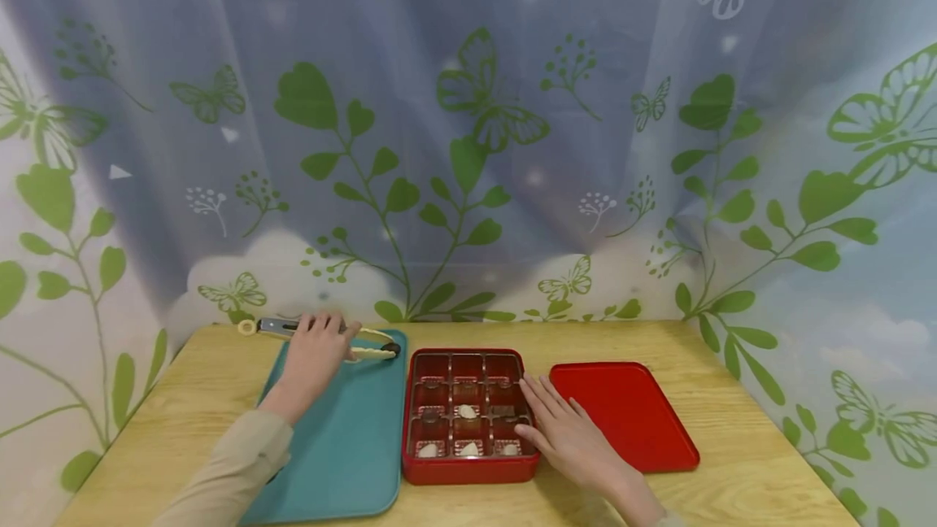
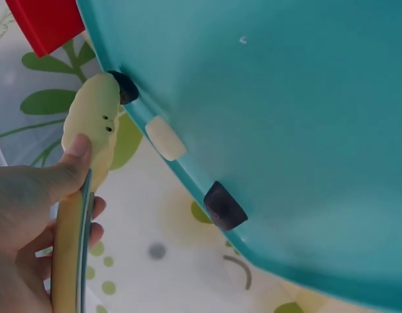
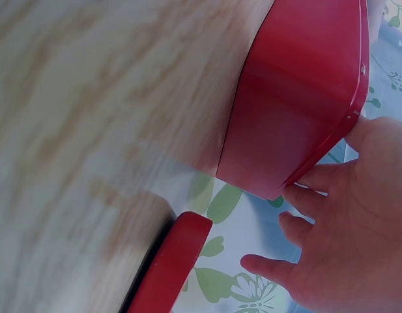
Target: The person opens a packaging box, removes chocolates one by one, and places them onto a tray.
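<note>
My left hand (image 1: 319, 356) grips a pair of tongs (image 1: 274, 327) with cream tips, over the back of a teal tray (image 1: 344, 446). At the tips is a dark chocolate (image 1: 391, 349), by the tray's back right corner; the left wrist view shows it touching the rim. A white chocolate (image 2: 165, 138) and another dark chocolate (image 2: 225, 207) lie along the same edge. My right hand (image 1: 574, 442) has its fingers extended and touches the right rim of a red box (image 1: 468, 472). Light and dark chocolates sit in the box's middle and front compartments.
A red lid (image 1: 629, 417) lies flat on the wooden table (image 1: 454, 508), right of the box. The tray stands close along the box's left side. Behind the table hangs a curtain (image 1: 410, 169) printed with leaves and butterflies.
</note>
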Demonstrator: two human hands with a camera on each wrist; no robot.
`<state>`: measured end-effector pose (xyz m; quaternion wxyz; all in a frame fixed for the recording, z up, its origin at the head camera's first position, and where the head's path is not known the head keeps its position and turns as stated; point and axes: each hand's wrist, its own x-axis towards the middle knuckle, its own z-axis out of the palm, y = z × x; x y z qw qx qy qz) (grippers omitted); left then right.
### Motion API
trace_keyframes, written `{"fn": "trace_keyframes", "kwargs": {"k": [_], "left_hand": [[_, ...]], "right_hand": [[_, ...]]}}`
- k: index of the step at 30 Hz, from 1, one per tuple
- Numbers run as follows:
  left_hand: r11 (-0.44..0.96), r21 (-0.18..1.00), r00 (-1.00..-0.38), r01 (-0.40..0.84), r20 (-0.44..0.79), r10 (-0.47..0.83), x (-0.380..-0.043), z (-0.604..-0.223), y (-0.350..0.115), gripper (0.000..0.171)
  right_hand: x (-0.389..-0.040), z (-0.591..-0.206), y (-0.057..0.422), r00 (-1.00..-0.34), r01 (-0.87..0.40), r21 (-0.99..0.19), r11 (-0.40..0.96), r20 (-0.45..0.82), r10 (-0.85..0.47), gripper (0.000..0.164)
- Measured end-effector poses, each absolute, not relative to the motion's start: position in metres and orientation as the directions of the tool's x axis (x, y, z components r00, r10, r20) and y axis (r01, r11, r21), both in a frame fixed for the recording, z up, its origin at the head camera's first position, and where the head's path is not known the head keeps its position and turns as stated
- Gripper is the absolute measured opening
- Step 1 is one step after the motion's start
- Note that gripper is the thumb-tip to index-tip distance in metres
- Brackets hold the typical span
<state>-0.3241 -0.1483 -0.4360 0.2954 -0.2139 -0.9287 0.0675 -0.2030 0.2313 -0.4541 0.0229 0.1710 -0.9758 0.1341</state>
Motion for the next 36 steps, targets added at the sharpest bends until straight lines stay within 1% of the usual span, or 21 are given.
{"fn": "trace_keyframes", "kwargs": {"k": [2, 6, 11, 15, 18, 22, 26, 32, 34, 36], "left_hand": [[0.903, -0.245, -0.745, 0.353, 0.511, 0.430, -0.326, -0.438, -0.148, 0.039], [0.907, -0.244, -0.745, 0.344, 0.517, 0.421, -0.325, -0.438, -0.150, 0.043], [0.920, -0.207, -0.735, 0.332, 0.555, 0.390, -0.314, -0.426, -0.161, 0.055], [0.928, -0.164, -0.738, 0.335, 0.567, 0.366, -0.303, -0.413, -0.170, 0.058], [0.928, -0.158, -0.744, 0.338, 0.558, 0.366, -0.292, -0.407, -0.175, 0.057], [0.916, -0.175, -0.719, 0.361, 0.574, 0.393, -0.279, -0.404, -0.181, 0.055], [0.899, -0.197, -0.689, 0.391, 0.584, 0.428, -0.268, -0.400, -0.180, 0.057], [0.869, -0.229, -0.692, 0.439, 0.531, 0.490, -0.255, -0.390, -0.166, 0.061], [0.851, -0.254, -0.683, 0.460, 0.512, 0.522, -0.253, -0.387, -0.160, 0.061], [0.828, -0.292, -0.661, 0.479, 0.501, 0.559, -0.252, -0.385, -0.152, 0.062]], "right_hand": [[-0.203, -0.454, 0.231, -0.940, -0.341, -0.251, 0.906, 0.092, -0.328, 0.069], [-0.203, -0.454, 0.232, -0.941, -0.339, -0.250, 0.907, 0.089, -0.327, 0.069], [-0.202, -0.453, 0.230, -0.941, -0.339, -0.254, 0.906, 0.080, -0.330, 0.070], [-0.201, -0.452, 0.230, -0.943, -0.332, -0.262, 0.906, 0.078, -0.323, 0.070], [-0.202, -0.452, 0.230, -0.945, -0.326, -0.263, 0.908, 0.074, -0.318, 0.069], [-0.203, -0.454, 0.230, -0.945, -0.327, -0.259, 0.909, 0.077, -0.318, 0.069], [-0.204, -0.456, 0.231, -0.945, -0.328, -0.263, 0.907, 0.083, -0.317, 0.069], [-0.204, -0.456, 0.231, -0.944, -0.331, -0.263, 0.906, 0.089, -0.318, 0.070], [-0.204, -0.456, 0.231, -0.942, -0.335, -0.262, 0.905, 0.092, -0.322, 0.070], [-0.204, -0.455, 0.231, -0.941, -0.338, -0.264, 0.903, 0.093, -0.325, 0.070]]}}
